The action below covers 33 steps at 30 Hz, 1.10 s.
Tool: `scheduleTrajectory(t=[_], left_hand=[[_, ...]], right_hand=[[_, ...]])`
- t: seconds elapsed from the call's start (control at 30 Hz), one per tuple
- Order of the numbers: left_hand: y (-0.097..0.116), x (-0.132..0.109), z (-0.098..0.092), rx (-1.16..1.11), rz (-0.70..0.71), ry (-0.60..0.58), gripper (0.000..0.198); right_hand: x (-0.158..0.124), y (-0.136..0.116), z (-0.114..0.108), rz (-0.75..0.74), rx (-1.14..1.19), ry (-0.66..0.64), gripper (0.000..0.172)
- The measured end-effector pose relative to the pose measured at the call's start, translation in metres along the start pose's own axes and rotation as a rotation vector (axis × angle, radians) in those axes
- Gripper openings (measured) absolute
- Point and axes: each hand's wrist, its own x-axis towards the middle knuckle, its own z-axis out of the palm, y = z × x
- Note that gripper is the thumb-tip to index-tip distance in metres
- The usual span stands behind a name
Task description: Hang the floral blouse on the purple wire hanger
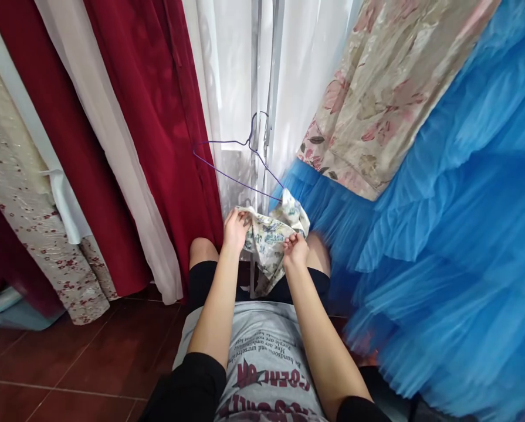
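A small floral-print cloth garment (268, 243), off-white with blue and green marks, is stretched between my two hands above my lap. My left hand (236, 230) is closed on its upper left edge. Its right part is pinched by the fingers of my right hand (295, 249). A thin purple wire hanger (231, 170) hangs by its hook just beyond. The hanger's right end runs into or behind the top of the cloth, while its left end is bare. Folds hide the garment's exact shape.
Long red drapes (143, 117) and pale fabrics hang on the left. To the right are a floral beige cloth (363, 117) and blue tulle (442, 264) reaching low beside my leg. A grey metal pole (255, 70) stands before white fabric. Red floor tiles (81, 363) lie below.
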Motion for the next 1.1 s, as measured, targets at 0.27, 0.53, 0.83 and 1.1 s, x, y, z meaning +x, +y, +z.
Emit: scheduleTrajectory(t=[0.27,0.53,0.83,1.1], left_hand=[[0.01,-0.055,0.066,0.489,0.26,-0.398,0.033],[0.012,-0.052,0.036,0.855,0.277,-0.556,0.05],[0.005,-0.059,-0.022,1.228,-0.348,-1.05,0.061],[0.067,-0.034,-0.004,1.751,0.051,-1.048,0.034]], right_hand=[[-0.022,-0.016,0.0,-0.162,-0.193,-0.449,0.038],[-0.039,-0.053,-0.008,-0.015,-0.171,-0.643,0.013],[0.01,-0.141,-0.041,0.075,-0.34,-0.974,0.01],[0.094,-0.188,-0.043,-0.206,-0.433,-0.649,0.017]])
